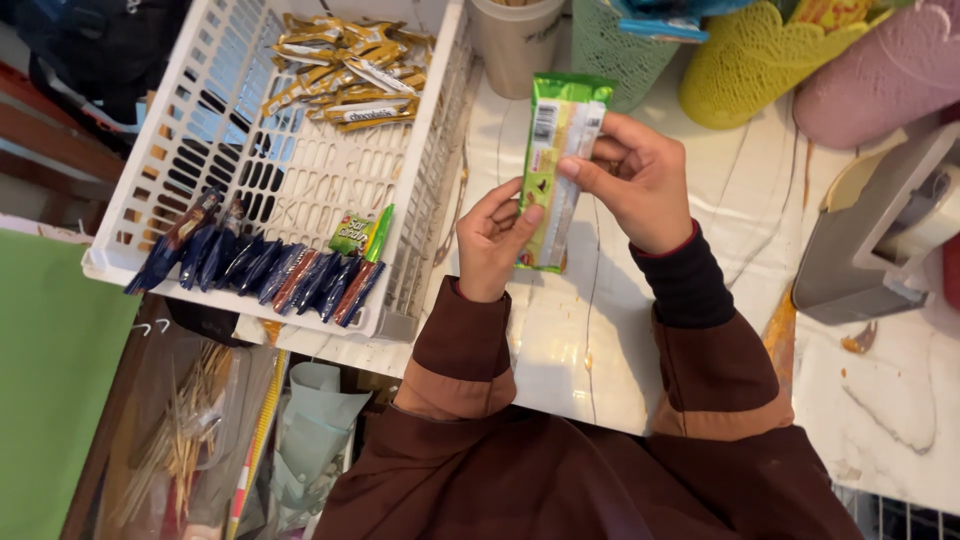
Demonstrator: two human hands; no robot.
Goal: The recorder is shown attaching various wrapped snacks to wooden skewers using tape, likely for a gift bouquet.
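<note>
**Green snack pack held in both hands over the counter**

Long flat green-and-cream foil snack packet (556, 165) is up off the white marble-look counter (720, 200), held betw. both hands, just right of the white slatted plastic basket (200, 150). Right hand (640, 180) is closed on the packet's upper half: thumb across the front, fingers wrapped behind. Left hand (492, 240) pinches the lower left edge, thumb on the face, other fingers curled in.

Orientation: long axis runs near-vertical in the head view, top end tipped slightly right and pointing away from the person, twd. the beige cup (515, 40) and green lattice holder (625, 45). Bottom end points back at the brown sleeves. Barcode side faces up.

Handling, as I'd judge it: foil wrap looks thin and crushable, so light pressure at the edges is better than squeezing the middle; keep one hand on each end so it doesn't bow.

Inside the basket: a heap of gold-wrapped sticks (345, 70) at the far end, a row of dark blue wrapped bars (270, 275) along the near wall, w/ a small green pack (355, 235) on top of them. A grey tape dispenser (880, 240) sits well apart on the right.
</note>
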